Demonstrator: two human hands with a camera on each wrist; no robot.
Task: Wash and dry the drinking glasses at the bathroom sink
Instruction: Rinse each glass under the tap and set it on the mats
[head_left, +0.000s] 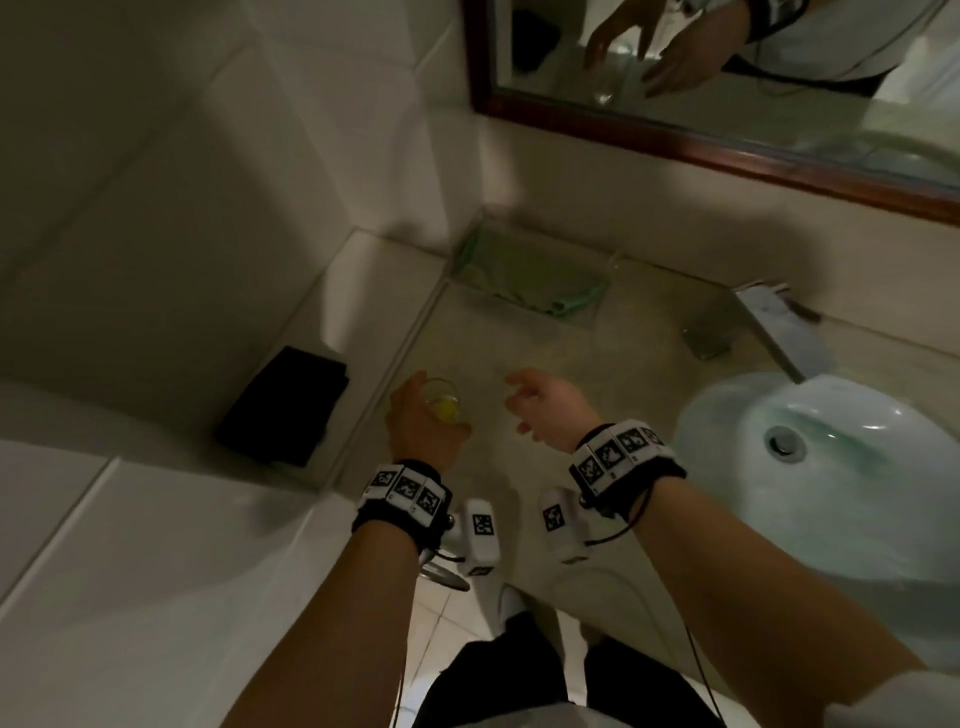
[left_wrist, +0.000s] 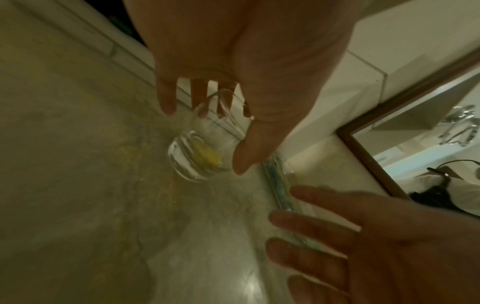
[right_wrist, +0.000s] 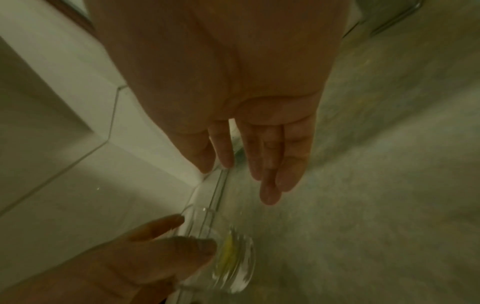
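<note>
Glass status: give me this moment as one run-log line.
left hand: holds glass at counter | right hand: open, empty | glass: yellow residue inside | sink: right of the hands | washing: not started

One glass (head_left: 441, 405) in the left hand (head_left: 415, 421); one tray (head_left: 530, 275), one cloth (head_left: 285, 405), one basin (head_left: 831, 467) beyond.

One clear, short drinking glass (head_left: 441, 402) with a thick base, upright on the table near its left edge beside the white tiled ledge. A yellow residue sits at its bottom. Rim uppermost; surface detail blurred.
</note>
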